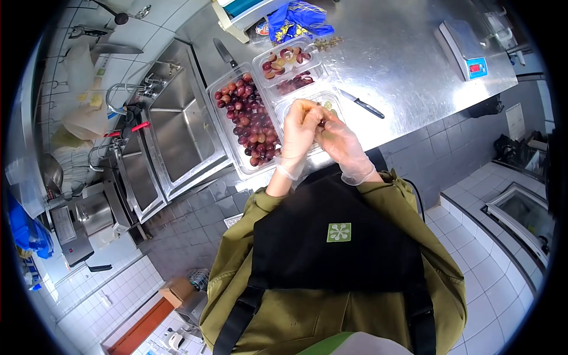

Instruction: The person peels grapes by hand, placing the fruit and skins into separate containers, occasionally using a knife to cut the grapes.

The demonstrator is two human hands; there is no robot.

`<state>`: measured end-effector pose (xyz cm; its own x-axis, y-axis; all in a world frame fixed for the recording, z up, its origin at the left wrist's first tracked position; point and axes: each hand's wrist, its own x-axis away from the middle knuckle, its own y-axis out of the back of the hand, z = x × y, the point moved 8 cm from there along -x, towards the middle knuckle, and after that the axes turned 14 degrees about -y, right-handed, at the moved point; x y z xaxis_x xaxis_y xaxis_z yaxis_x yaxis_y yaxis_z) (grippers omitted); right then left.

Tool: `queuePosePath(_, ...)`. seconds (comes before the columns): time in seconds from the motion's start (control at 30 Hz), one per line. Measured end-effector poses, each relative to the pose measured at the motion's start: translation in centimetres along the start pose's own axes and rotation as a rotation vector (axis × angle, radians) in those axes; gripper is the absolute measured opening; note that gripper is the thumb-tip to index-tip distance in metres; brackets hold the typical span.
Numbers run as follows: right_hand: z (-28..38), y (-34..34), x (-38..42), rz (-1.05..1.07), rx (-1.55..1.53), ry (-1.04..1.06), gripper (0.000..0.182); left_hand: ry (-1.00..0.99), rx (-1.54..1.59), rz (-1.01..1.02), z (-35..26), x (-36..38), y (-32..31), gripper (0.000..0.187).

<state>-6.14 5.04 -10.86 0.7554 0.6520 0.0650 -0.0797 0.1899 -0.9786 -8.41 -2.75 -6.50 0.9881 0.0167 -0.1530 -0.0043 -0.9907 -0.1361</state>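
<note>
My left hand [300, 127] and my right hand [344, 144], both in clear gloves, meet with fingertips pinched together. A dark red grape [322, 123] shows between them, mostly hidden by the fingers. Under them sits a clear container [290, 103] with pale green pieces inside, partly covered by my hands. To the left, a large clear tub [238, 168] holds many whole red grapes [251, 121]. Beyond my hands, clear containers hold cut grapes [287, 61] and dark red pieces [296, 82]. A black-handled knife [368, 107] lies to the right of my hands.
Another knife [225, 52] lies behind the tub. A blue bag [299, 22] and grape stems [328, 43] are at the back of the steel table [390, 65]. A digital scale [463, 53] stands near the right end. Sinks [180, 136] adjoin on the left.
</note>
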Motion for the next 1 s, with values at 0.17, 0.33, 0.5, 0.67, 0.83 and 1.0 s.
queuePosePath(0.17,1.3,-0.1,0.3,-0.141,-0.05,0.104,0.052,-0.192,-0.658,0.169,-3.8,0.9,-0.5,0.013)
queuePosePath(0.33,1.8,-0.5,0.4,-0.195,0.081,0.137,0.053,-0.31,-0.808,0.277,-4.0,1.6,-1.9,0.019)
queuePosePath(0.5,1.1,1.1,0.1,-0.253,0.132,0.146,0.058,-0.23,-0.852,0.277,-2.7,2.0,-2.0,0.015)
queuePosePath(0.67,0.9,1.5,0.1,-0.312,0.171,0.149,0.056,-0.251,-0.979,0.229,-2.5,2.0,-2.6,0.008)
queuePosePath(0.83,0.1,3.2,0.2,-0.402,0.067,0.084,0.047,-0.211,-0.953,0.286,-1.9,2.2,-2.8,0.008)
queuePosePath(1.0,0.0,3.6,0.4,-0.4,-0.029,0.019,0.045,-0.08,-0.627,0.377,0.7,2.5,-2.0,0.01)
